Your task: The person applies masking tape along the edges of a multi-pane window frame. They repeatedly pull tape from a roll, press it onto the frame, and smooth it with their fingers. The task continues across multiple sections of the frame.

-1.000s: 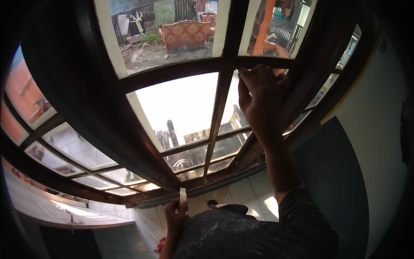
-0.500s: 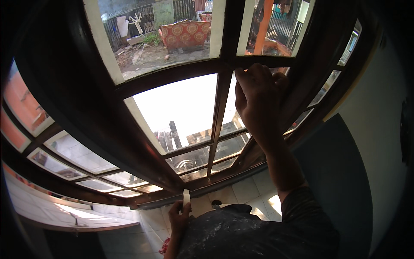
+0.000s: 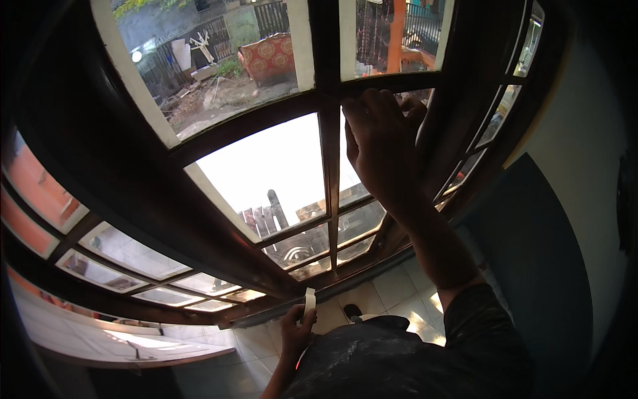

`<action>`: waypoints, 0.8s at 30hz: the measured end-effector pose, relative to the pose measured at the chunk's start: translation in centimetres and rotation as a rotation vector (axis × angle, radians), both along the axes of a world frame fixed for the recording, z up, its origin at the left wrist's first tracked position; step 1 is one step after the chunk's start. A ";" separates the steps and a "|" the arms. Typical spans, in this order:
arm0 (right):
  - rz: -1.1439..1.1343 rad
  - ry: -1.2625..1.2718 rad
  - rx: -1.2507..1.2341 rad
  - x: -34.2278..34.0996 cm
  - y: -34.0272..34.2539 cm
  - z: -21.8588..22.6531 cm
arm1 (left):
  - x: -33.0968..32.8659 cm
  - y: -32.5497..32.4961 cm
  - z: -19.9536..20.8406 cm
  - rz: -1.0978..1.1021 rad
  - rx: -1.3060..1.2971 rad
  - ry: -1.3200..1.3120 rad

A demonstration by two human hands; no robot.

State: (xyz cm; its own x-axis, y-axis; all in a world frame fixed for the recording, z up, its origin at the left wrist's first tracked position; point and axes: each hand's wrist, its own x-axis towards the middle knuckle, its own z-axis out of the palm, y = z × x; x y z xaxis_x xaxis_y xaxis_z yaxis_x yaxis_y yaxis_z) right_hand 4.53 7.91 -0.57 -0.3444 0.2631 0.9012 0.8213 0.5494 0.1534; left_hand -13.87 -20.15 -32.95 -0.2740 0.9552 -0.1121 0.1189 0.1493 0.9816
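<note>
A tall window with a dark wooden frame (image 3: 249, 130) stands before me, divided into panes by thin bars. Pale strips (image 3: 136, 73) run along some pane edges. Raised to the crossbar, my right hand (image 3: 382, 136) has its fingers bent and drawn together at the top edge of a middle pane. Whatever its fingertips hold, if anything, is hidden. Low down, near the bottom of the frame, my left hand (image 3: 296, 332) is closed around a narrow white piece that looks like a roll of masking tape (image 3: 310, 300) seen edge-on.
More framed panes stand at the left (image 3: 126, 249) and right (image 3: 495, 120). A dark grey panel (image 3: 545, 253) leans by the right wall. Light floor tiles (image 3: 392, 286) lie below. A white panel with a handle (image 3: 133, 346) is at lower left. Outside is a red patterned sofa (image 3: 268, 58).
The view has shifted slightly, so the window sits a little further left. My right hand stays at the crossbar, and my left hand still holds the roll of masking tape.
</note>
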 end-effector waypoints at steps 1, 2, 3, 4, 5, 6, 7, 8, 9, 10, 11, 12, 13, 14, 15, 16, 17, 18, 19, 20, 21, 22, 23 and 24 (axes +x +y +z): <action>0.000 0.001 0.009 0.0 0.1 0.0 | 0.2 0.1 0.2 -0.007 -0.003 0.014; -0.021 -0.003 0.029 0.0 0.1 -0.1 | 0.5 0.2 0.5 -0.013 -0.005 0.028; -0.042 -0.006 0.050 -0.1 0.2 -0.2 | 0.7 0.3 0.9 -0.018 -0.007 0.042; -0.062 -0.016 0.068 -0.2 0.2 -0.4 | 1.2 0.3 1.4 -0.010 -0.011 0.027; -0.074 -0.020 0.047 -0.1 0.1 -0.4 | 1.6 0.3 2.0 -0.002 -0.015 0.012; -0.087 -0.024 0.027 0.2 -0.1 -0.3 | 1.8 0.3 2.3 0.007 -0.019 -0.003; -0.100 -0.032 0.002 0.6 -0.4 -0.4 | 1.8 0.2 2.2 -0.005 -0.017 0.006; -0.098 -0.004 0.027 0.8 -0.6 -0.5 | 1.7 0.2 1.9 -0.017 -0.016 0.015; -0.097 0.024 0.051 1.1 -0.9 -0.4 | 1.7 0.2 1.7 -0.028 -0.015 0.025; -0.097 0.052 0.071 1.5 -1.4 -0.5 | 1.8 0.2 1.7 -0.024 0.005 0.024; -0.065 0.077 0.041 2.0 -2.8 -0.3 | 1.8 0.3 1.8 -0.005 0.024 0.027; 0.016 0.145 0.062 2.6 -3.8 -0.8 | 1.7 0.4 2.0 0.014 0.042 0.030; 0.104 0.185 0.111 3.8 -5.4 -1.3 | 1.8 0.9 2.6 0.013 0.062 0.045; 0.269 0.256 0.032 4.3 -7.4 -2.3 | 1.9 1.2 3.5 0.025 0.078 0.069; 0.436 0.313 -0.030 4.8 -9.0 -4.2 | 2.0 1.7 4.6 0.032 0.098 0.089; 0.523 0.446 -0.186 4.7 -10.6 -7.2 | 2.1 2.3 5.9 0.036 0.184 0.165; 0.594 0.571 -0.336 4.0 -11.7 -10.1 | 2.3 3.1 7.4 0.035 0.267 0.240; 0.572 0.576 -0.620 3.6 -13.2 -12.1 | 2.6 3.8 8.7 0.036 0.342 0.294; 0.592 0.628 -0.830 2.9 -14.0 -14.2 | 2.7 4.4 9.7 0.025 0.384 0.302; 0.627 0.709 -1.064 2.5 -14.8 -15.8 | 3.0 5.2 10.7 0.013 0.495 0.310; 0.695 0.775 -1.147 2.4 -14.8 -17.4 | 3.3 6.2 11.5 -0.008 0.604 0.326; 0.767 0.848 -1.239 2.3 -14.9 -18.3 | 3.5 6.8 12.2 -0.028 0.703 0.346; 0.841 0.957 -1.436 2.5 -15.3 -17.5 | 3.5 7.0 12.5 -0.037 0.733 0.371; 0.931 1.022 -1.427 2.3 -15.1 -17.7 | 3.7 7.4 12.8 -0.050 0.769 0.389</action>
